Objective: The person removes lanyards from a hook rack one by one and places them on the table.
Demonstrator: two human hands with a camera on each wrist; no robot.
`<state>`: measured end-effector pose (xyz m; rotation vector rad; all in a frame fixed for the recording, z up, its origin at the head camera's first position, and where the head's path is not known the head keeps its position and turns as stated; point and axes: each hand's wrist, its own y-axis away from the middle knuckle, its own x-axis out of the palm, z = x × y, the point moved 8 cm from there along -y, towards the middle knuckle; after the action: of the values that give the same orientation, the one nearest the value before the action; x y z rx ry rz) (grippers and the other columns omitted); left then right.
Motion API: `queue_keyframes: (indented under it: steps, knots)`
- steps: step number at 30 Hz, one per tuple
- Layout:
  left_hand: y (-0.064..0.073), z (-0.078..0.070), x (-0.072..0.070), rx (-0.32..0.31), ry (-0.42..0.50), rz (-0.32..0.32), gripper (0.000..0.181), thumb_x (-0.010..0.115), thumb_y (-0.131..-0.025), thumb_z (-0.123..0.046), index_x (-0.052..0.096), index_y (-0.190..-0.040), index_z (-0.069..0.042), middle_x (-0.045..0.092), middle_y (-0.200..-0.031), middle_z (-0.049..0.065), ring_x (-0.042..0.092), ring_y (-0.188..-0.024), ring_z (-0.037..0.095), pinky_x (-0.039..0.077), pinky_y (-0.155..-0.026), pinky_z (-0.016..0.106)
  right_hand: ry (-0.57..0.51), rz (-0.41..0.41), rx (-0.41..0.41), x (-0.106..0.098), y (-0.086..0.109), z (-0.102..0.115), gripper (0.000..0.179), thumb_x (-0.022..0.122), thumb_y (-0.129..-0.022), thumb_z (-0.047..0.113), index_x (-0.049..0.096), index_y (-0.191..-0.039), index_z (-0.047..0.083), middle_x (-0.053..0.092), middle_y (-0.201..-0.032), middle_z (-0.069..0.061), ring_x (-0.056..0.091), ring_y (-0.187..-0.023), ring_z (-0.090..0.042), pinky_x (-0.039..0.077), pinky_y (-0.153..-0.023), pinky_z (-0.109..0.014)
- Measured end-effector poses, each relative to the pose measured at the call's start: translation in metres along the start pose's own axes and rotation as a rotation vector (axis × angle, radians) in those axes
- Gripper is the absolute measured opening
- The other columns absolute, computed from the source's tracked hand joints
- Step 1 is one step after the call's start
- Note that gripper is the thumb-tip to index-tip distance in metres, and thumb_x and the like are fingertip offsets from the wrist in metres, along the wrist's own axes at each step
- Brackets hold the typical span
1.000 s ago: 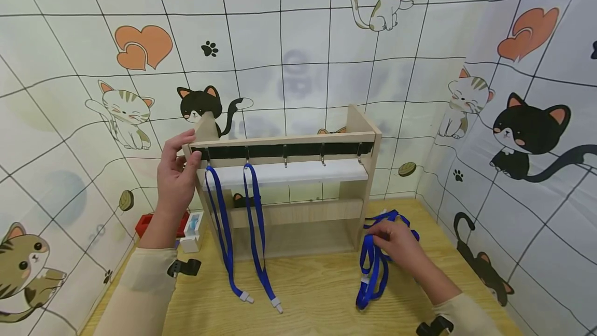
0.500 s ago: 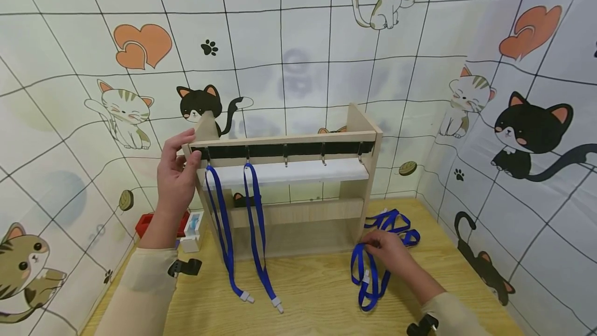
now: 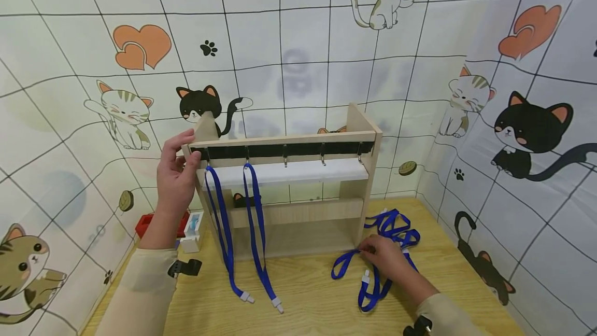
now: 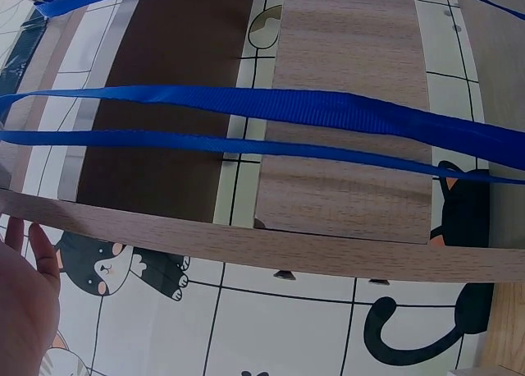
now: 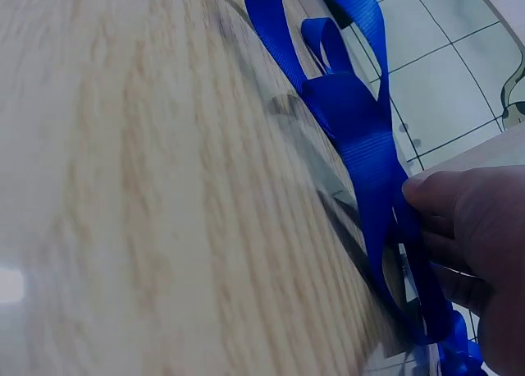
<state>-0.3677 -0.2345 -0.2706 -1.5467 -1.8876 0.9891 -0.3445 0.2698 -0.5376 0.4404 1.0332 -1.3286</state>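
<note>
A light wooden rack (image 3: 298,211) stands on the table, with a dark strip (image 3: 303,149) of metal hooks along its top. My left hand (image 3: 174,175) grips the rack's upper left corner, thumb in front. Two blue lanyards hang from the two leftmost hooks: one lanyard (image 3: 226,232) at the far left, another lanyard (image 3: 256,227) beside it. At the rack's lower right, my right hand (image 3: 384,258) pinches a blue lanyard (image 5: 361,146), whose loop sticks out to the left of the fingers. Several hooks to the right carry nothing.
More blue lanyards (image 3: 394,222) lie tangled behind my right hand, beside the rack. A red bin (image 3: 145,223) and a small white box (image 3: 192,235) stand left of the rack. Cat-patterned cloth walls (image 3: 298,30) enclose the back and sides of the table (image 3: 308,299).
My right hand has shifted left and slightly toward me, drawing a lanyard loop out of the pile to the left. The left hand stays on the rack's corner.
</note>
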Motion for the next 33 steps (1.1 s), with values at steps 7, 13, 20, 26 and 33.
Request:
queue_keyframes:
  steps: [7,13,20,26,33]
  knots:
    - [0.000,0.000,-0.001,0.001,0.000,-0.003,0.036,0.062,-0.112,-0.005,0.058,-0.148,-0.001,0.054,-0.164,0.007,0.057,-0.142,0.033,0.053,-0.100,0.026,-0.034,-0.003,0.016,-0.002,0.001,0.002,0.009,0.085,-0.096,0.005,0.083,-0.102,0.011,0.070,-0.095,0.008,0.065,-0.084,-0.006,0.056,-0.072,-0.029]
    - [0.000,0.000,-0.001,0.001,0.006,-0.001,0.037,0.062,-0.112,-0.005,0.058,-0.148,-0.001,0.054,-0.165,0.007,0.057,-0.141,0.030,0.054,-0.100,0.026,-0.045,-0.039,-0.007,-0.009,0.002,0.008,0.008,0.086,-0.096,0.006,0.083,-0.102,0.011,0.072,-0.097,0.007,0.066,-0.086,-0.008,0.057,-0.073,-0.030]
    - [0.000,-0.002,0.000,0.008,0.011,0.003,0.037,0.062,-0.112,-0.004,0.058,-0.148,0.000,0.054,-0.165,0.007,0.059,-0.139,0.027,0.054,-0.099,0.026,-0.064,-0.142,-0.096,-0.028,0.002,0.045,0.014,0.086,-0.096,0.006,0.080,-0.098,0.018,0.067,-0.093,0.015,0.063,-0.084,-0.004,0.054,-0.068,-0.028]
    - [0.000,0.001,0.000,-0.011,0.011,0.003,0.037,0.062,-0.112,-0.006,0.058,-0.149,-0.002,0.054,-0.165,0.005,0.059,-0.137,0.024,0.054,-0.099,0.026,-0.160,-0.225,-0.232,-0.042,-0.002,0.103,0.019,0.086,-0.095,0.002,0.078,-0.102,0.018,0.065,-0.095,0.016,0.060,-0.082,-0.002,0.054,-0.065,-0.026]
    - [0.000,0.002,0.000,-0.018,-0.001,0.002,0.037,0.063,-0.112,-0.008,0.058,-0.149,-0.004,0.055,-0.164,0.003,0.057,-0.141,0.025,0.052,-0.101,0.028,-0.227,-0.264,-0.297,-0.047,-0.019,0.161,0.020,0.084,-0.097,0.003,0.079,-0.114,0.013,0.070,-0.097,0.010,0.065,-0.085,-0.005,0.057,-0.067,-0.027]
